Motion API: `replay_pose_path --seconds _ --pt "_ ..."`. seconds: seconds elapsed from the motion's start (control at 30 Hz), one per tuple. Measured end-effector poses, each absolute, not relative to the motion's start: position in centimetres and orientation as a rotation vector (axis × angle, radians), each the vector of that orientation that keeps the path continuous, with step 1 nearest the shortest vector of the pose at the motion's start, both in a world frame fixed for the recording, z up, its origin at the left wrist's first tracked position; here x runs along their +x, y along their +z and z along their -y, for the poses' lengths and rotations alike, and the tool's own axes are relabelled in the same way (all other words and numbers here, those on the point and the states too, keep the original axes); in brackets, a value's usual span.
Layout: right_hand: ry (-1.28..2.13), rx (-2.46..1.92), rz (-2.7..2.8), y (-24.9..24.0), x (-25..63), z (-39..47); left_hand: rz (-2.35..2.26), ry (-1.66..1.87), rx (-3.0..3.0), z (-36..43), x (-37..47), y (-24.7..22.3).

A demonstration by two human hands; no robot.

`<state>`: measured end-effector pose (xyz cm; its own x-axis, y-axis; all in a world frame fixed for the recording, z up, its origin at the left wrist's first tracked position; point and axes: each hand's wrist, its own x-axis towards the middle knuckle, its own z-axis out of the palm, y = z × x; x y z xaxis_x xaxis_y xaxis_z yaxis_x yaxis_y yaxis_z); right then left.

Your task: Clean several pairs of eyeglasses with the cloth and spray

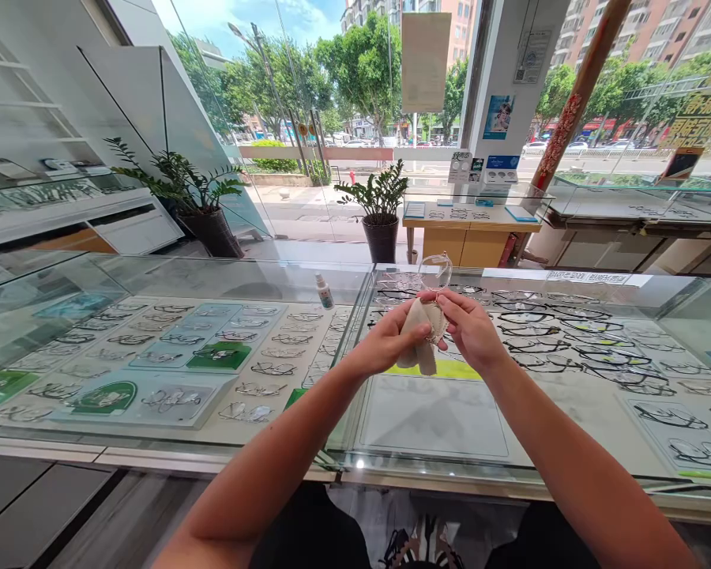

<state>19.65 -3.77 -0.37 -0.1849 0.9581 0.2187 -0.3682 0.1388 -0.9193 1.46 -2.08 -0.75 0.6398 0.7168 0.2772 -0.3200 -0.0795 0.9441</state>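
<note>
Both hands meet above the right-hand glass display case. My left hand (394,336) is closed round a pale beige cloth (419,322), whose loose ends hang below the fingers. The cloth wraps part of a pair of eyeglasses (436,273); one clear round lens sticks up beyond the fingertips. My right hand (471,325) pinches the eyeglasses near the middle of the frame, just right of the cloth. The other lens is mostly hidden by the cloth and fingers.
A small white spray bottle (324,292) stands on the left glass case (261,276). Rows of eyeglasses (530,320) lie inside the cases under the glass. Beyond are potted plants (381,229), a wooden display table (471,237) and large windows.
</note>
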Motion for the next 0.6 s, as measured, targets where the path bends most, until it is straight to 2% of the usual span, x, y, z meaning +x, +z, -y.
replay_pose_path --seconds 0.3,0.6 --pt "1.322 -0.681 1.204 -1.4 18.3 3.5 -0.618 1.128 1.342 2.2 2.7 -1.8" --pt "1.405 -0.687 1.098 -0.5 19.6 3.2 -0.415 0.891 1.457 1.2 1.6 -1.2"
